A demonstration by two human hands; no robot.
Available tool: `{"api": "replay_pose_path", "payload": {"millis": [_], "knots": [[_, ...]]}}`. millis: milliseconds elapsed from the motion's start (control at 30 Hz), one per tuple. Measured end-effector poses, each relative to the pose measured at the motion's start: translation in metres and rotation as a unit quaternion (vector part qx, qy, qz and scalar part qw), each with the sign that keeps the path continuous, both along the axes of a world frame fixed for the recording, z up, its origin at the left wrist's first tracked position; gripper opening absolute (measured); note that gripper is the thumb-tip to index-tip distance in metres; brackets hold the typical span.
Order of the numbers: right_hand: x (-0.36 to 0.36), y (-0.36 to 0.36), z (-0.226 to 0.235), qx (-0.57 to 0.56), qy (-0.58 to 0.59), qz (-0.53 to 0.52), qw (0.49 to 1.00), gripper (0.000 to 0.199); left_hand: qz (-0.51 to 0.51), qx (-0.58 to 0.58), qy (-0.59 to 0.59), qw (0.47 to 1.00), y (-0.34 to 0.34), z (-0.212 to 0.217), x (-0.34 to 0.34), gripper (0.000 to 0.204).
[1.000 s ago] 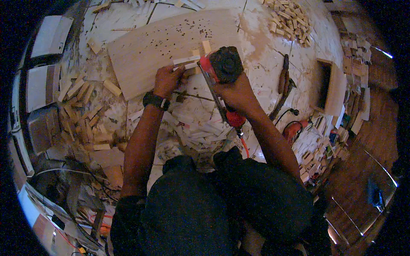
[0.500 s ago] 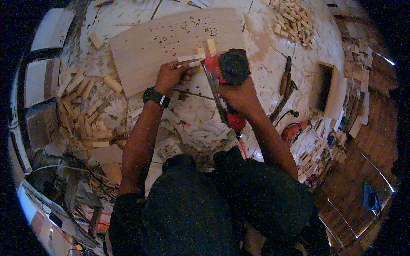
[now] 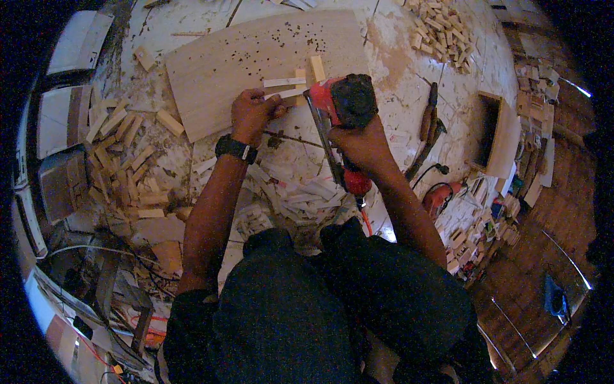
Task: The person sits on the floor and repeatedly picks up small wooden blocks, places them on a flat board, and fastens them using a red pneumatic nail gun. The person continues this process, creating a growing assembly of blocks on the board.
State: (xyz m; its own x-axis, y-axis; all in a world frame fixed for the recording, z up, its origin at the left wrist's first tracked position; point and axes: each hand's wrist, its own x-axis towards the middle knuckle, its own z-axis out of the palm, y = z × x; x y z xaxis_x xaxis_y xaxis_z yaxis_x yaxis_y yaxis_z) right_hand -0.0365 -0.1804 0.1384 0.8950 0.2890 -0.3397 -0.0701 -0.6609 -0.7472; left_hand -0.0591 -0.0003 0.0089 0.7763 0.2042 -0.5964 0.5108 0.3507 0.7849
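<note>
Closed fingers of my left hand (image 3: 251,116) grip the near end of a thin pale wood strip (image 3: 286,93). That strip's other end reaches the nose of a red and black nail gun (image 3: 325,97). My right hand (image 3: 364,147) is wrapped round the nail gun's handle, and a red hose (image 3: 366,221) trails from its lower end. A second pale strip (image 3: 281,82) lies just beyond the held one, across a small wood block (image 3: 300,74). Another small block (image 3: 317,68) stands beside it. Under these pieces is a large wooden board (image 3: 217,77) dotted with dark specks.
Wood offcuts (image 3: 121,153) are heaped at left, with another pile of small blocks (image 3: 441,32) at far right. A hammer-like tool (image 3: 430,121) lies right of my arm, near an open wooden box (image 3: 489,134) and an orange power tool (image 3: 440,198). Pale scraps (image 3: 307,198) litter the floor before my knees.
The nail gun and my right hand have shifted slightly right. My left fingers have drawn back a little from the farther strip, which now shows more fully.
</note>
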Motion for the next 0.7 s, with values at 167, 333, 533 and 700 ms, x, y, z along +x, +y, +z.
{"api": "replay_pose_path", "payload": {"millis": [167, 333, 533, 700], "knots": [[0.001, 0.003, -0.002, 0.014, -0.091, 0.064, 0.994, 0.033, -0.107, 0.155, 0.001, 0.982, 0.010, -0.005, 0.000, 0.026], [0.000, 0.005, -0.005, 0.008, 0.027, -0.043, 0.999, 0.034, -0.062, 0.070, -0.038, 0.995, 0.009, -0.015, 0.004, 0.027], [0.002, 0.004, -0.020, -0.015, 0.081, -0.072, 0.994, 0.034, -0.075, 0.156, -0.031, 0.984, 0.006, -0.010, 0.003, 0.027], [-0.001, 0.002, -0.025, -0.004, 0.089, -0.054, 0.995, 0.035, -0.077, 0.159, -0.047, 0.983, 0.005, -0.009, 0.002, 0.025]]}}
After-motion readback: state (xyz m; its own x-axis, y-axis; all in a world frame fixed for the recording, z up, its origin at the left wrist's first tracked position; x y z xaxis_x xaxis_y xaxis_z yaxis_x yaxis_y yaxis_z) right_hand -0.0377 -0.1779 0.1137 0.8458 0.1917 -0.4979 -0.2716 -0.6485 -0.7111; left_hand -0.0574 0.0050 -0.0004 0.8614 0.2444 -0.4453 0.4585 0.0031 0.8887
